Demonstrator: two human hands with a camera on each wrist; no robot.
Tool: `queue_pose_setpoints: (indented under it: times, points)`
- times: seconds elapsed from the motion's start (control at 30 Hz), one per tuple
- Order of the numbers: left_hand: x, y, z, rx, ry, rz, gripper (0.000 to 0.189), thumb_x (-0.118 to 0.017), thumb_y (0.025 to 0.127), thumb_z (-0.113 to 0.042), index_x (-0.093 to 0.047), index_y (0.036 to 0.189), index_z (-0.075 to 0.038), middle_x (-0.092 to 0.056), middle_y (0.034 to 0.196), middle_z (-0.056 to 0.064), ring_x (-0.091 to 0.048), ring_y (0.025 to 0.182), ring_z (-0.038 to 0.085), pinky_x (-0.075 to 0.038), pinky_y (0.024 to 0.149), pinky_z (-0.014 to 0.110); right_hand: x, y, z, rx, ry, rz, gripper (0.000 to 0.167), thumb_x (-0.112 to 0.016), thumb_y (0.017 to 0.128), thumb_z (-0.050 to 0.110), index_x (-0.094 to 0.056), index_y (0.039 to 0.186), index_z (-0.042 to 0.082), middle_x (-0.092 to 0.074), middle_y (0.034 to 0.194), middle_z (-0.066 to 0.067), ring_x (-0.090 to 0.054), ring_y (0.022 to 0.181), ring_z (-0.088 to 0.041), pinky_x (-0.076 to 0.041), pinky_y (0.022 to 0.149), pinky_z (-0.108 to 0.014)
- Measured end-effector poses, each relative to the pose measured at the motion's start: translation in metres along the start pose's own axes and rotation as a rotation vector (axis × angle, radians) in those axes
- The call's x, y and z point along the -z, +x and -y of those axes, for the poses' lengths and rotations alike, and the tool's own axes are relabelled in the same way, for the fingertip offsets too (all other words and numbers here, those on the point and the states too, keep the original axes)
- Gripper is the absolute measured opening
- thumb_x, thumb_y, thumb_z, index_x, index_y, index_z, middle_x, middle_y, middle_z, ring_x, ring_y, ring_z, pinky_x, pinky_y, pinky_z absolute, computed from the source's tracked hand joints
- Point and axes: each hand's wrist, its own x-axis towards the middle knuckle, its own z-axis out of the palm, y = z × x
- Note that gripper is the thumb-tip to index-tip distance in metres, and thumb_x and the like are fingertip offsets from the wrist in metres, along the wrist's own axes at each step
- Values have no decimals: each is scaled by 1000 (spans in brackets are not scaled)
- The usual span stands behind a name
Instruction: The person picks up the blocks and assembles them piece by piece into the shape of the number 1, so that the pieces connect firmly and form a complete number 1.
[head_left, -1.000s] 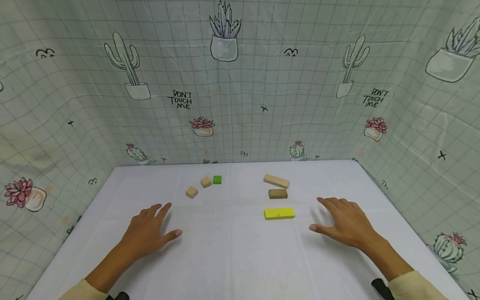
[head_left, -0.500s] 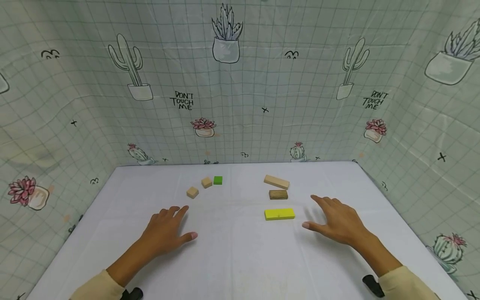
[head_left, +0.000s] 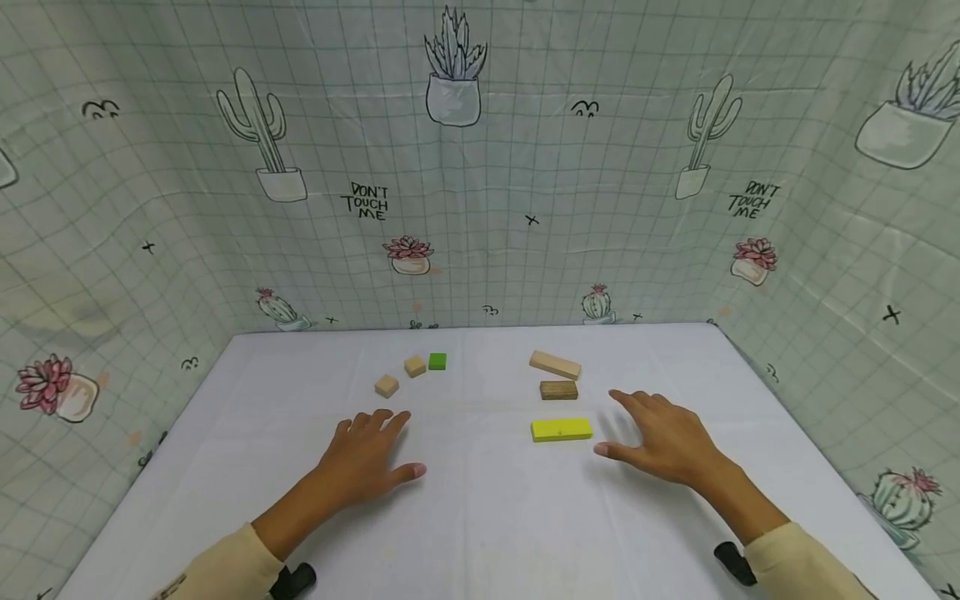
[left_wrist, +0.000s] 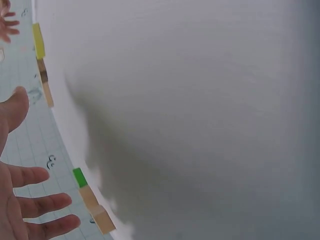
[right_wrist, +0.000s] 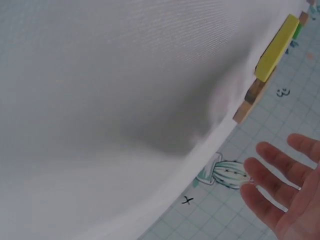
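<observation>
My left hand (head_left: 363, 458) hovers over the table with fingers spread and nothing in it. Beyond its fingertips lie two plain wooden cubes, a near one (head_left: 386, 385) and a far one (head_left: 415, 366), with a green block (head_left: 437, 362) beside the far one. To the right, my right hand (head_left: 663, 437) is also spread and holds nothing. Its thumb points at the right end of a yellow rectangular block (head_left: 561, 429). Behind the yellow block lie a short brown wooden block (head_left: 558, 390) and a longer pale wooden block (head_left: 555, 364), set at a slant.
The table (head_left: 480, 517) has a white cover. Around its back and sides hangs a checked curtain (head_left: 495, 167) with printed cacti. A black strap piece (head_left: 735, 563) shows at my right sleeve (head_left: 806, 562), and a similar one (head_left: 292, 581) at the left.
My left hand has moved right, toward the middle of the table. My right hand has shifted left, closer to the yellow block. The blocks stay where they were.
</observation>
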Motion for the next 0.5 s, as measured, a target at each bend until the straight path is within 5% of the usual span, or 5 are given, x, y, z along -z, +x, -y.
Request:
queue_pose_setpoints:
  times: [0.5]
  points:
    - [-5, 17, -34, -93, -43, 20, 78, -67, 87, -61, -52, 143, -10, -56, 137, 17, -52, 124, 40, -38, 104, 60, -1, 15, 8, 5, -1, 22, 95, -56, 79, 83, -53, 144, 13, -64, 130, -16, -63, 112, -35, -54, 76, -55]
